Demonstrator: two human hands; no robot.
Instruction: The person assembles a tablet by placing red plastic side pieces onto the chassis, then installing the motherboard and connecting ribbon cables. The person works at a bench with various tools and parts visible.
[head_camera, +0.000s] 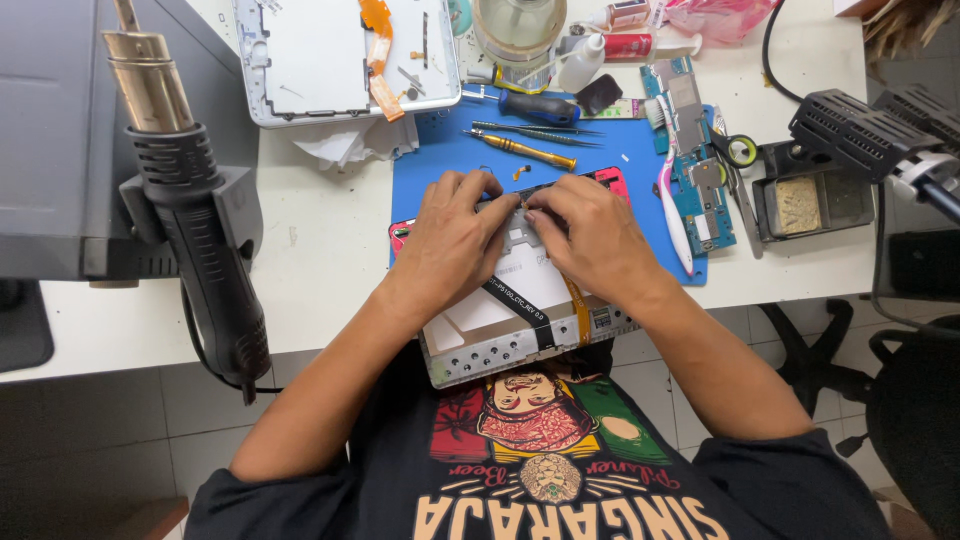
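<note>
Tablet frame — upper half hidden under both hands, fingertips unclear.

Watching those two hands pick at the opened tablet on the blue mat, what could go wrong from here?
1. The opened tablet overhangs the table edge toward the person's lap; a push might tip it.
2. The left hand and right hand press close to the black ribbon cable, which could crease or tear.
3. The screwdrivers lie just behind the hands and could be knocked.
</note>
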